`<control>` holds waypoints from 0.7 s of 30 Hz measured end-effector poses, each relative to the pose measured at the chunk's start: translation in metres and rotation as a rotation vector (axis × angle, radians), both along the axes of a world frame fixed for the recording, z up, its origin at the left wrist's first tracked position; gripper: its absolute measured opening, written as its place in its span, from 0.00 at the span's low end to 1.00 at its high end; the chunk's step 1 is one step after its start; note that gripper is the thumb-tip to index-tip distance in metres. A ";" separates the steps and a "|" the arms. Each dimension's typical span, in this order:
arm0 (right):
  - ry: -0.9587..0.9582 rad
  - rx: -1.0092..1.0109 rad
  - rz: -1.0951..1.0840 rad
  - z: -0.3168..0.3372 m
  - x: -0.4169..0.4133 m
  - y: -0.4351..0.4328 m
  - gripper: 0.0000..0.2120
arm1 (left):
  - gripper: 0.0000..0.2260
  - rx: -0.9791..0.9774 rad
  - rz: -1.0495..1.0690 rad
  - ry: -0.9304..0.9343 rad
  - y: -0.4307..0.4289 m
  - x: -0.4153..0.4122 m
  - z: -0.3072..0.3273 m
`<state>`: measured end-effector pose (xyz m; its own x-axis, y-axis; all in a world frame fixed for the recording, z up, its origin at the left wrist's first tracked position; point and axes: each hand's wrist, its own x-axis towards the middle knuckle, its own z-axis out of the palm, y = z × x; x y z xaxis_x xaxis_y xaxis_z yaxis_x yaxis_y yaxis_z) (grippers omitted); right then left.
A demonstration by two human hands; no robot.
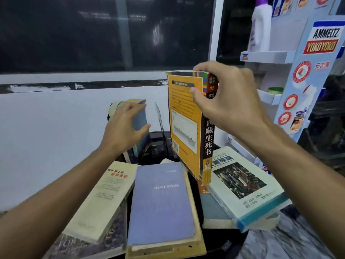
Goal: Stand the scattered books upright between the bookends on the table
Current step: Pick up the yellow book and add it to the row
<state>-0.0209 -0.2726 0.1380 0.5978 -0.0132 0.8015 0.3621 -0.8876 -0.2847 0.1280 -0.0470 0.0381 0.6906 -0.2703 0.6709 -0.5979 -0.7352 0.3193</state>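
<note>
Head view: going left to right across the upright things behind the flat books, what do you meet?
Left hand, standing blue book it holds, black bookend, orange book, right hand gripping it.

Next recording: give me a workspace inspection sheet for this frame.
Surface: dark table, mostly covered by books.
Job's things: orange book held upright; standing books beside a bookend; blue book, cream book and white book lying flat.
Clutter: nothing seen.
Hands: right hand grips the orange book near its top; left hand holds the standing books.
Cables: nothing seen.
Surroundings: display stand and white bottle at right; dark window behind.
</note>
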 end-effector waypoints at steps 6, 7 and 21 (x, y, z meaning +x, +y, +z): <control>0.004 -0.026 0.049 0.006 0.030 0.038 0.14 | 0.29 0.155 0.114 -0.025 0.034 0.023 0.008; 0.007 -0.030 0.053 0.005 0.036 0.043 0.14 | 0.30 0.189 0.134 -0.020 0.037 0.026 0.008; 0.034 0.013 0.060 -0.019 0.114 0.076 0.14 | 0.28 0.268 0.144 0.013 0.048 0.049 0.004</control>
